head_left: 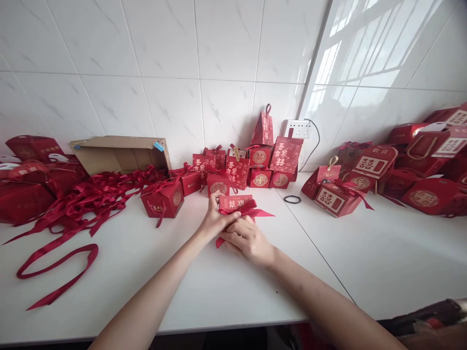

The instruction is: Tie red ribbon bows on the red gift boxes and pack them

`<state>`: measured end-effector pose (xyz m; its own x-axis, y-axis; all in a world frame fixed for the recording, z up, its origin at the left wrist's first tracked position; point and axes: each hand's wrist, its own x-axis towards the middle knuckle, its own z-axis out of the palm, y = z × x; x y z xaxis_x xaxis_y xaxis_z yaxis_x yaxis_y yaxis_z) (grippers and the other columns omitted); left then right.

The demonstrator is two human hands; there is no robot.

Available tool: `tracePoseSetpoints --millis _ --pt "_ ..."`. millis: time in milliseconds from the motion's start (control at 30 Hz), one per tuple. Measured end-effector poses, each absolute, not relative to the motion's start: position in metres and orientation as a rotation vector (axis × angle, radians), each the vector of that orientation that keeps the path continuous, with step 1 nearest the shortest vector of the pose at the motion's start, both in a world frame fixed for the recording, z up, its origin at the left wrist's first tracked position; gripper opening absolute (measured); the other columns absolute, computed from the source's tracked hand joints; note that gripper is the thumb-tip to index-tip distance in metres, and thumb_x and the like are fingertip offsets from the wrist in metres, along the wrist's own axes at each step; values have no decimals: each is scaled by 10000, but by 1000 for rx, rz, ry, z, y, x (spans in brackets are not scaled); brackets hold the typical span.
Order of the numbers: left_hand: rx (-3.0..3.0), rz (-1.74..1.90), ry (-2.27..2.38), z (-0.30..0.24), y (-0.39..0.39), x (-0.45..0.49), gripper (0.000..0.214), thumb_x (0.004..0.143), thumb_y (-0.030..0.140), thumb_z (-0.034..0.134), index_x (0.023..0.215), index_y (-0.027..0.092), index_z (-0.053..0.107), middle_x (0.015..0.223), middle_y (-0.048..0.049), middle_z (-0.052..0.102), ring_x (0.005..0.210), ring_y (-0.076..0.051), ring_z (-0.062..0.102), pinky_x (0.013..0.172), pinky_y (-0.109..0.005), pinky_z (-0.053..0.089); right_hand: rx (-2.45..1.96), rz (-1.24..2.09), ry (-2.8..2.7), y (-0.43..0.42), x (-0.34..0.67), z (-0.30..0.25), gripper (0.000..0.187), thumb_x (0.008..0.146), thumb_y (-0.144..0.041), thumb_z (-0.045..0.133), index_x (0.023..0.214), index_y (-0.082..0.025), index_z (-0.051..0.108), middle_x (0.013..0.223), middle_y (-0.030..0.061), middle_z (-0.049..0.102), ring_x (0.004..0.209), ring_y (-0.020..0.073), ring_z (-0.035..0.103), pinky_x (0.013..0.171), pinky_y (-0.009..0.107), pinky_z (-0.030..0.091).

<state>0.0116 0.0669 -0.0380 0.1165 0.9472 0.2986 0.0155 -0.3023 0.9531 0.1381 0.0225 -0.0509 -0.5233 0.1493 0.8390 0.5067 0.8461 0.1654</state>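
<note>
A small red gift box with pale lettering on its upper flap is between my hands, over the white table. Red ribbon crosses its front, one tail pointing right and another hanging below my fingers. My left hand is closed around the left side of the box, its thumb pressing on the ribbon. Curled against the box's front, my right hand pinches at the ribbon, and its fingertips are partly hidden. Just behind stands another red box with a round gold emblem.
A heap of red ribbons spills from an open cardboard box at the left. Finished-looking red boxes line the tiled wall, with more piled at the right. A black ring and a power strip are behind my right hand.
</note>
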Motion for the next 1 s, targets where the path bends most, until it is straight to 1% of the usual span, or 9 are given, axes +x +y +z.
tracePoseSetpoints --millis 167,367,500,600,667,733,800,867,1000 --pt "1513 1313 973 -36 66 11 615 552 268 717 1011 213 311 845 19 557 753 -132 592 737 -296 478 -396 -496 -2092 22 134 -50 131 860 -126 493 893 -122 619 707 29 598 664 129 479 642 283 380" --pt "1511 1300 988 -33 63 11 586 583 269 705 1010 220 308 825 25 568 744 -133 596 729 -299 482 -372 -473 -2111 20 131 -54 116 857 -132 500 898 -135 608 695 20 589 639 126 478 599 285 359" --pt "1528 1327 1023 -35 67 8 577 565 281 723 988 214 336 856 11 566 791 -147 601 768 -313 473 -325 -392 -2159 17 133 -51 153 880 -258 483 907 -146 583 699 24 581 625 133 480 587 297 361" --pt "1505 1301 1009 -35 69 5 612 547 313 740 994 212 334 872 4 568 805 -155 600 769 -317 474 -464 -227 -2004 21 149 -42 192 880 -304 430 920 -157 547 757 51 576 688 157 501 627 316 399" --pt "1485 1266 1013 -34 69 2 622 556 319 739 1008 218 324 867 8 570 791 -151 599 754 -313 478 -721 -111 -1802 29 163 -36 176 874 -295 418 913 -169 534 838 76 563 774 176 510 657 317 418" --pt "1476 1243 1040 -33 68 -1 611 575 317 732 1015 226 318 889 7 565 789 -143 597 743 -304 481 -1000 68 -1680 38 175 -32 212 865 -355 430 864 -176 544 870 82 552 792 181 509 648 306 422" --pt "1481 1236 1057 -32 68 -3 595 588 317 729 1011 230 319 929 0 557 819 -145 598 740 -297 484 -1209 354 -1696 47 182 -31 309 842 -457 443 768 -177 550 800 58 561 715 165 504 613 289 408" --pt "1485 1241 1059 -32 68 -4 584 594 323 728 1004 232 323 968 -9 549 869 -156 599 738 -294 489 -1301 624 -1731 52 184 -31 394 809 -534 455 658 -176 516 652 9 528 596 129 457 564 265 373" --pt "1487 1254 1062 -33 69 -4 580 595 324 725 1000 233 320 972 -8 550 891 -166 604 750 -305 494 -1313 816 -1742 54 186 -28 448 730 -595 514 582 -177 454 535 -45 421 503 85 345 489 231 291"
